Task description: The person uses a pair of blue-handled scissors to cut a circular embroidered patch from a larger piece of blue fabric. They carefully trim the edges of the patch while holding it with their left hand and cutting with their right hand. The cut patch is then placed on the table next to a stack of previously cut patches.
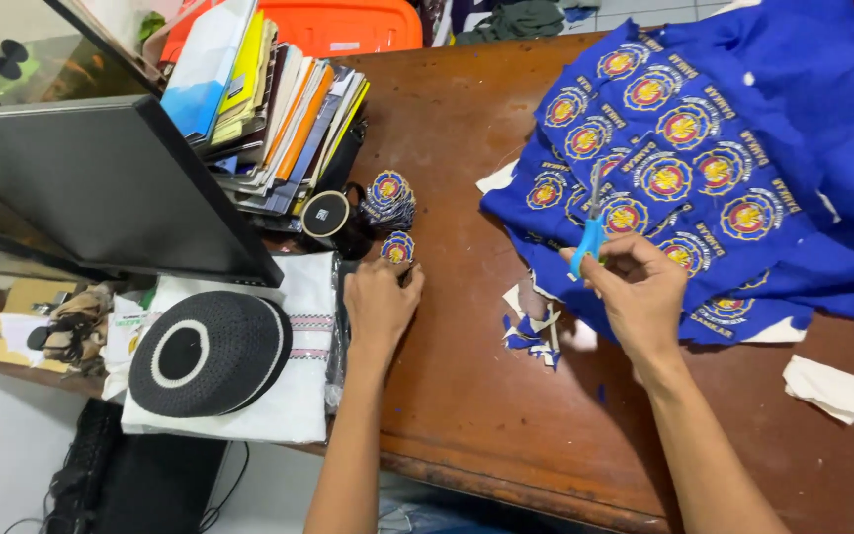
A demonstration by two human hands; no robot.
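The left hand (380,302) rests on the table, fingers curled around a round embroidered patch (397,247) at its fingertips. The right hand (635,292) grips blue-handled scissors (592,222), fingers closed through the handles, blades pointing away over a blue fabric sheet of uncut patches (704,168). Both work over a dark brown wooden table (467,396) (worn at its near edge). A stack of cut patches (388,199) stands just beyond the left hand, beside a black cylinder (328,218). Fabric offcuts (534,331) lie between the hands. To the left: a black-and-white knitted cap (210,351) on folded white cloth (294,396), a dark monitor (111,183), and stacked books (269,109).
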